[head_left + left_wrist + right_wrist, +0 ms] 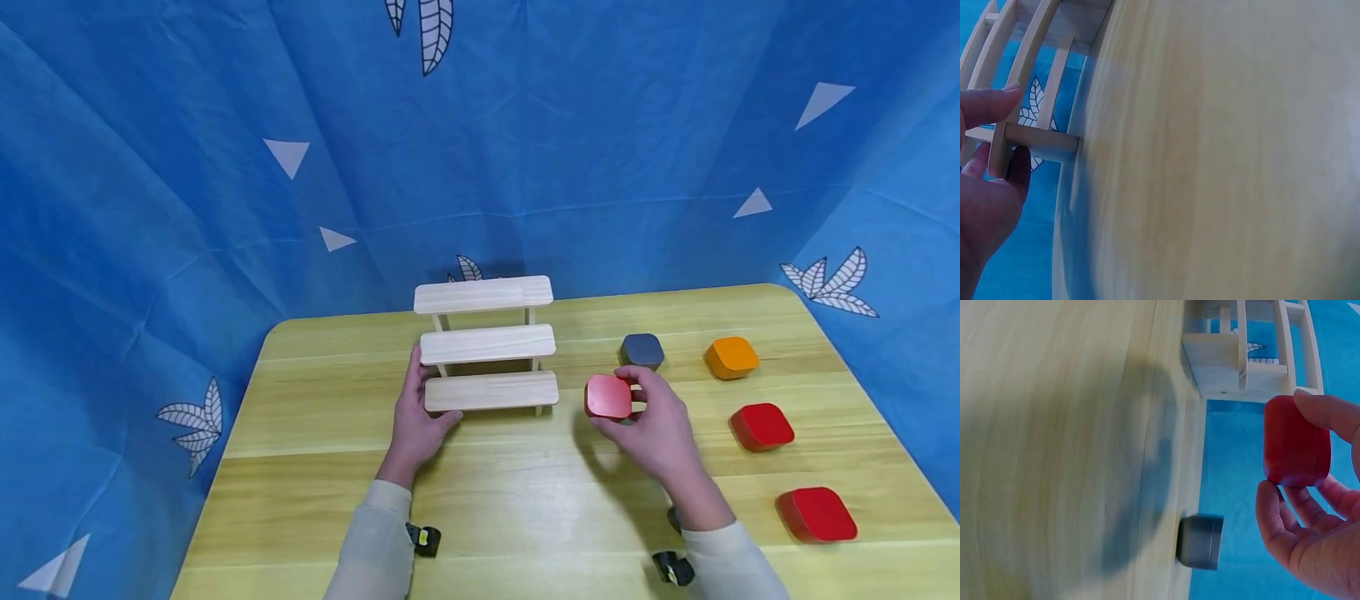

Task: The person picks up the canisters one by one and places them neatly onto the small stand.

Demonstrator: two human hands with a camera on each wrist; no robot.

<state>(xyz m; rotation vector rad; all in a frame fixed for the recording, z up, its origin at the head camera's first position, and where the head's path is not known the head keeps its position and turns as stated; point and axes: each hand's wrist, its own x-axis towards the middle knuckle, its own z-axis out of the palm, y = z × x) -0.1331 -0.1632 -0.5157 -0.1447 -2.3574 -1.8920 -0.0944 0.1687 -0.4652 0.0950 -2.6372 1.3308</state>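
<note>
A three-tiered pale wooden display stand (491, 390) stands near the back of the table. My left hand (418, 425) grips the left end of its lowest step, thumb at the front; the left wrist view shows the thumb (988, 103) and fingers around the board's end. My right hand (654, 425) pinches a red rounded-corner block (608, 397) between thumb and fingers, to the right of the stand. In the right wrist view this red block (1296, 442) is held above the tabletop, and a shadow falls on the wood. Just behind that hand sits a dark grey block (642, 351).
On the right side of the wooden table (322, 467) lie an orange block (732, 357), a red block (762, 427) and, nearer the front, another red block (817, 514). A blue patterned cloth (600, 150) hangs behind the table's back edge.
</note>
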